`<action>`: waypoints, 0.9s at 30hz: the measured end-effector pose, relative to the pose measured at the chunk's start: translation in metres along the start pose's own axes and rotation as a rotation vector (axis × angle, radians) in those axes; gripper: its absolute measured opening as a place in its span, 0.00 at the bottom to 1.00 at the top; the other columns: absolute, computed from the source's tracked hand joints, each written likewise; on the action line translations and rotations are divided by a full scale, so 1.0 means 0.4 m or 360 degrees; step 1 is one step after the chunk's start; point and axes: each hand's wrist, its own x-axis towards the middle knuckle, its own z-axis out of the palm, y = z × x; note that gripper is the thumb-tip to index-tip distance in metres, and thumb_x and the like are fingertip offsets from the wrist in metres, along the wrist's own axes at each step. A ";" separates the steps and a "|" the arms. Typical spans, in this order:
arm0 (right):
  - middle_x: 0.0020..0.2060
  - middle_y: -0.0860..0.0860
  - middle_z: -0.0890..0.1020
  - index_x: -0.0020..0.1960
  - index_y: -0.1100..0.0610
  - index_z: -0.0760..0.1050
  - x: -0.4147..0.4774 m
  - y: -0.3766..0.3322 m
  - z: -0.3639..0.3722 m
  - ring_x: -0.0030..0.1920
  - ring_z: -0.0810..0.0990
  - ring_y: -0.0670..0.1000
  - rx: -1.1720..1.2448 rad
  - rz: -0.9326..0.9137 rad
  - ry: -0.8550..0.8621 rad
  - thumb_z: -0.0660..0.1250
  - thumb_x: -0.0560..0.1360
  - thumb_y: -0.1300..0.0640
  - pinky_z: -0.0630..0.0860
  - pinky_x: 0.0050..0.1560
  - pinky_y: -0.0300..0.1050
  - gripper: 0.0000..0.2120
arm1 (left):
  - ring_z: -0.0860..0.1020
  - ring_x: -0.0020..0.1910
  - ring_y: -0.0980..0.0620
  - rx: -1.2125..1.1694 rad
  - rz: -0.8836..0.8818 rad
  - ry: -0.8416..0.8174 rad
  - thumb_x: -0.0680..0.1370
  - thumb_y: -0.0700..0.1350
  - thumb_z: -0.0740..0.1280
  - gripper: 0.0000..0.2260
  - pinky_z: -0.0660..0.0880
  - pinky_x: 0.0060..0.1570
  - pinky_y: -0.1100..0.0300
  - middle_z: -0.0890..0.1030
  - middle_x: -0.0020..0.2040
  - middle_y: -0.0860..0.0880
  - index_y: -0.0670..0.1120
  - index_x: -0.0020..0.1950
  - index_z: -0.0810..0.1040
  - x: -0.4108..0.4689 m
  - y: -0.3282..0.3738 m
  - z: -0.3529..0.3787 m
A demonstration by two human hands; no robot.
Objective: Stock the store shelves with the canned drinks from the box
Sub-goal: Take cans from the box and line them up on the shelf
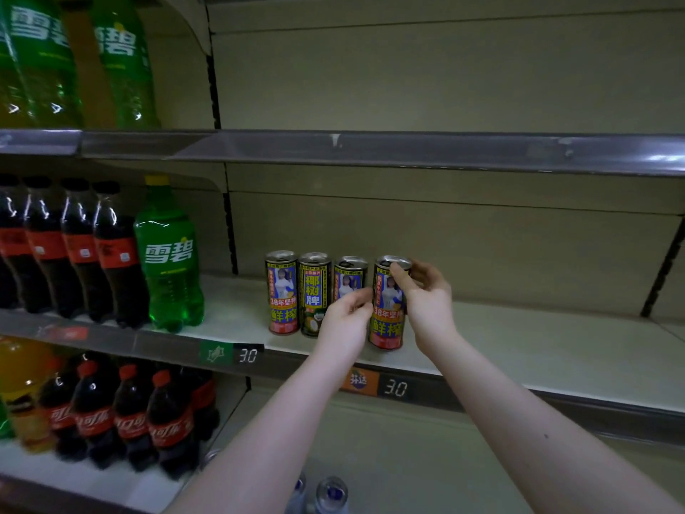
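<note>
Left hand (346,320), right hand (426,298), fingers (398,271) gripping can (387,328)

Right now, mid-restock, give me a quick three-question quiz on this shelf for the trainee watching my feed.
1. How many cans are on the middle shelf, counting the one being handled?
2. True or false: the right hand pinches the rightmost can at its top rim.
3. What stands nearest to the left of the cans? A) a milk carton B) the green bottle C) a cereal box
Key: 1) four 2) true 3) B
</note>
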 end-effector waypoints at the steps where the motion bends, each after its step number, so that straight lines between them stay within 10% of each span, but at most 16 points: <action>1: 0.52 0.56 0.79 0.58 0.59 0.73 0.005 0.003 -0.001 0.56 0.78 0.55 -0.0011 -0.0002 0.0006 0.71 0.72 0.58 0.75 0.60 0.53 0.16 | 0.73 0.59 0.54 -0.0012 -0.0009 0.0001 0.80 0.36 0.57 0.15 0.68 0.61 0.61 0.75 0.56 0.52 0.43 0.66 0.73 0.003 0.000 0.003; 21: 0.48 0.48 0.75 0.63 0.62 0.69 0.008 0.033 0.008 0.52 0.73 0.47 -0.0077 -0.0003 -0.0093 0.69 0.74 0.60 0.69 0.53 0.38 0.20 | 0.72 0.65 0.51 -0.0059 -0.0074 0.0068 0.79 0.34 0.58 0.17 0.66 0.68 0.52 0.75 0.64 0.49 0.44 0.67 0.72 0.024 -0.031 0.025; 27: 0.66 0.55 0.72 0.69 0.60 0.65 -0.007 0.018 -0.027 0.66 0.71 0.52 0.0040 0.0079 -0.0100 0.67 0.75 0.57 0.66 0.61 0.38 0.24 | 0.74 0.60 0.51 -0.0068 -0.0007 0.0136 0.80 0.36 0.59 0.13 0.68 0.67 0.53 0.76 0.57 0.50 0.44 0.63 0.74 0.005 -0.018 0.036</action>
